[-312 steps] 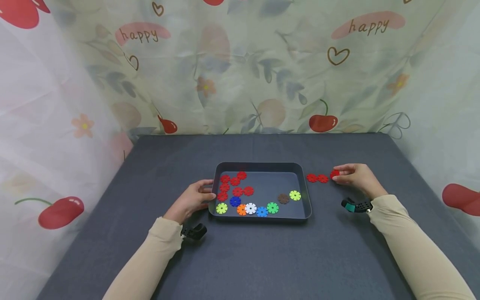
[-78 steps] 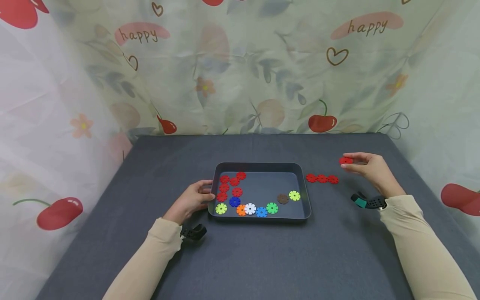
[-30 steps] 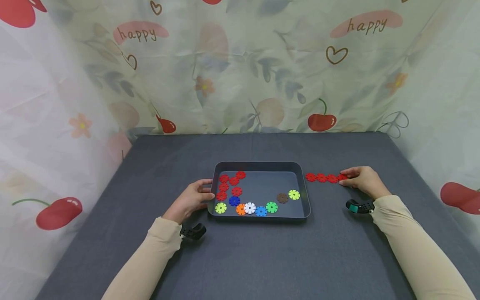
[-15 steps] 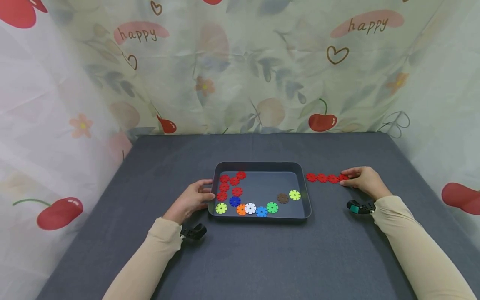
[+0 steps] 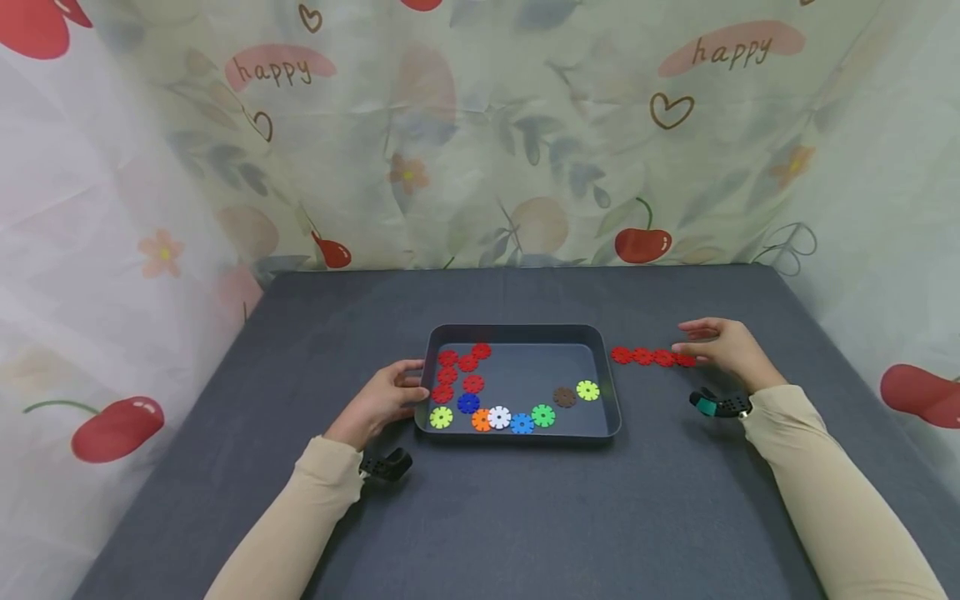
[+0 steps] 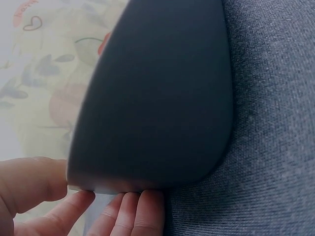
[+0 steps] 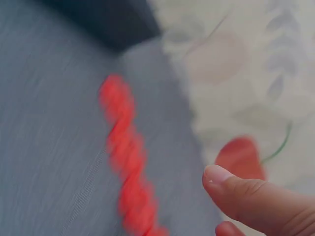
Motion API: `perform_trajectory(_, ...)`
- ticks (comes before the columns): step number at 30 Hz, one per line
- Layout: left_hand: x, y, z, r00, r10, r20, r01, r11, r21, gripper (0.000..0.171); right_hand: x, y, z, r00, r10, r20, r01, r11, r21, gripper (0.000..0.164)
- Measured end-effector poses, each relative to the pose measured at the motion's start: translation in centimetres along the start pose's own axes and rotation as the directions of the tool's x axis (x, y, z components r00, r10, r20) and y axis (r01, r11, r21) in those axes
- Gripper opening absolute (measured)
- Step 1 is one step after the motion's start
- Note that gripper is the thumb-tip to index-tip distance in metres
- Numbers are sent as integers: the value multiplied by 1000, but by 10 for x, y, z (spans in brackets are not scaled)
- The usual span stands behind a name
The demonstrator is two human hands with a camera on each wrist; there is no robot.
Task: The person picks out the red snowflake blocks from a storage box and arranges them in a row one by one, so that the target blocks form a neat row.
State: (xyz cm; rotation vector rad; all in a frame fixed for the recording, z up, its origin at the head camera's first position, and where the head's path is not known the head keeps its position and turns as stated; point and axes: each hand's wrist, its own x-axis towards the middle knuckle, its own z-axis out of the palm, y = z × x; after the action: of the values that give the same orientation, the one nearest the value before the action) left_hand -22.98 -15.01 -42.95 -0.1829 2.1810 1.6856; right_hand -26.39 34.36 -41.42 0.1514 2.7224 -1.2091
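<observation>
My left hand point(image 5: 380, 402) holds the dark tray point(image 5: 517, 439) at its left side. In the left wrist view the thumb point(image 6: 37, 184) lies at the rim and the other fingertips touch the outer wall. To the right of the tray, several red notched plastic discs point(image 5: 642, 357) lie in a straight row on the table. Over the right end of that row is my right hand point(image 5: 723, 350), thumb and fingers apart, partly covering the last red disc point(image 5: 684, 360). The right wrist view shows a blurred red row point(image 7: 127, 152) and nothing between the fingers.
Inside the tray, more red discs point(image 5: 447, 375) lie at the left. Along the front are a blue disc point(image 5: 468, 403), yellow-green disc point(image 5: 441, 417), orange disc point(image 5: 482, 420), white disc point(image 5: 499, 417) and others. A patterned curtain point(image 5: 480, 150) hangs behind the dark table point(image 5: 525, 517).
Several seconds ago the row was shorter; my right hand has added red discs at its right end, one taken from the tray. Just now it let go of the last and rose slightly. Left hand unchanged.
</observation>
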Motion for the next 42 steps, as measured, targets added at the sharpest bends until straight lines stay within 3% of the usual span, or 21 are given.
perform_trajectory(9, 0, -1, 0, 1000, 7, 1, -7, 1000, 3, 60, -16, -77, 10, 985, -170, -22, 172, 972, 161, 71)
perform_trajectory(15, 0, -1, 0, 1000, 15, 16, -15, 1000, 0, 60, -23, -125, 33, 951, -309, -2, 302, 926, 226, 65)
perform_trajectory(21, -1, 0, 0, 1000, 9, 15, -9, 1000, -8, 60, -22, -158, 64, 914, -402, 50, 370, 879, 300, 59)
perform_trajectory(29, -1, 0, 1, 1000, 2, 8, -2, 1000, -15, 59, -10, -180, 115, 875, -460, 154, 391, 857, 337, 50)
perform_trajectory(42, 0, 1, 1, 1000, -1, 12, 1, 1000, -12, 60, 15, -183, 175, 816, -419, 398, 377, 908, 183, 45)
